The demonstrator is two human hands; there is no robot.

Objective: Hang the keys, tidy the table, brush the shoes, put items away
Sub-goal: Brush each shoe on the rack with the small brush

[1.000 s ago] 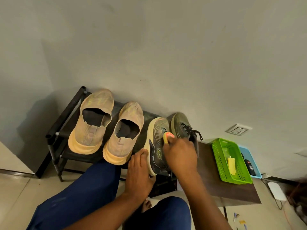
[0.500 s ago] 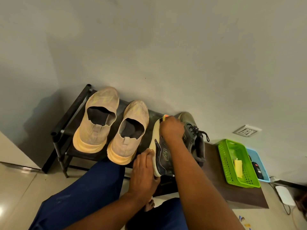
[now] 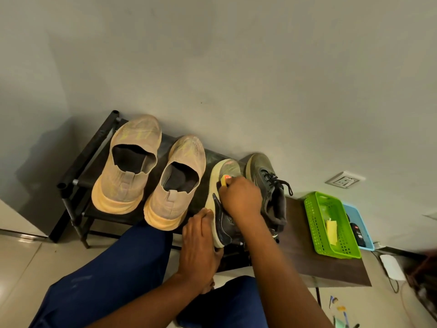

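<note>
A dark green sneaker with a pale sole lies tilted on its side on the black shoe rack. My right hand presses a small yellow and orange brush against the shoe's upper near the toe. My left hand grips the heel end of the same sneaker and steadies it. Its mate, laced in black, stands upright just to the right. Two beige slip-on shoes stand on the left part of the rack.
A low dark wooden table right of the rack carries a green basket with a yellow item and a blue tray with a dark object. A wall socket, a white device and cables lie further right. My blue-trousered knees fill the foreground.
My right hand with the brush went up to the toe and has come back a little toward the shoe's middle. My left hand has stayed on the heel.
</note>
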